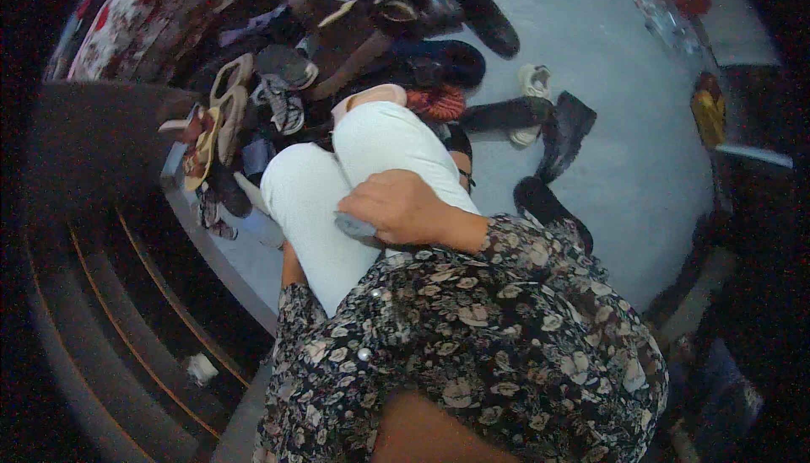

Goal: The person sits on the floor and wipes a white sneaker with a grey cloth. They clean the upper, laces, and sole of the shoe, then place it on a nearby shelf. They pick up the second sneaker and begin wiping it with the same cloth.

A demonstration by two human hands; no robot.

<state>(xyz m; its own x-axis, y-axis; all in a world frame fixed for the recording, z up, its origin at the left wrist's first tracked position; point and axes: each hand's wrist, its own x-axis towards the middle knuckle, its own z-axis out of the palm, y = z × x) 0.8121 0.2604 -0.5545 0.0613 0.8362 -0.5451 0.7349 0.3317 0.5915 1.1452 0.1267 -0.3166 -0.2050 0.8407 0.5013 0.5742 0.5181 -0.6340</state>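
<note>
My right hand (405,207) rests over my thighs, its fingers closed on a small grey cloth (355,226). White trousers (398,140) cover my bent knees. My left hand is hidden beyond my left knee; only part of the forearm and a floral sleeve show. Past my knees lies a heap of footwear: a grey patterned shoe (281,105), tan and brown sandals (202,150), a dark shoe with a light sole edge (285,67) and a pink-beige shoe (373,95) partly hidden by my knee.
Black boots (566,134) and a cream shoe (535,80) lie on the pale floor (607,210) to the right. Dark steps with thin light edges (152,279) run along the left, with a small white object (201,368) on them. A floral cloth (126,33) hangs at upper left.
</note>
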